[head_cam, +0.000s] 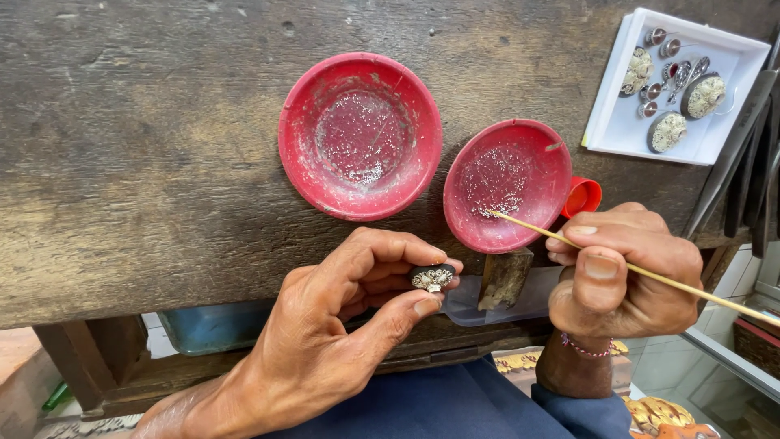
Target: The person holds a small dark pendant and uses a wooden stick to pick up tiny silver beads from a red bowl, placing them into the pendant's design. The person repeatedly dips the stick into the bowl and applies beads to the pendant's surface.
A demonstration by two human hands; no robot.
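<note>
My left hand [341,325] pinches a small dark round piece with a silvery ornament [431,278] between thumb and fingers, at the near edge of the wooden bench [138,162]. A thin wooden stick [650,275] is gripped in my right hand [621,272]. The stick's tip reaches into the smaller red bowl [508,183], which holds tiny pale grains. A larger red bowl [360,134], dusted with the same grains, sits to its left.
A white tray [617,122] with several silvery ornaments and small metal parts stands at the far right. A small orange-red cap [583,197] lies beside the smaller bowl. A wooden peg [504,278] juts from the bench edge. Dark metal tools [743,146] lie at the right.
</note>
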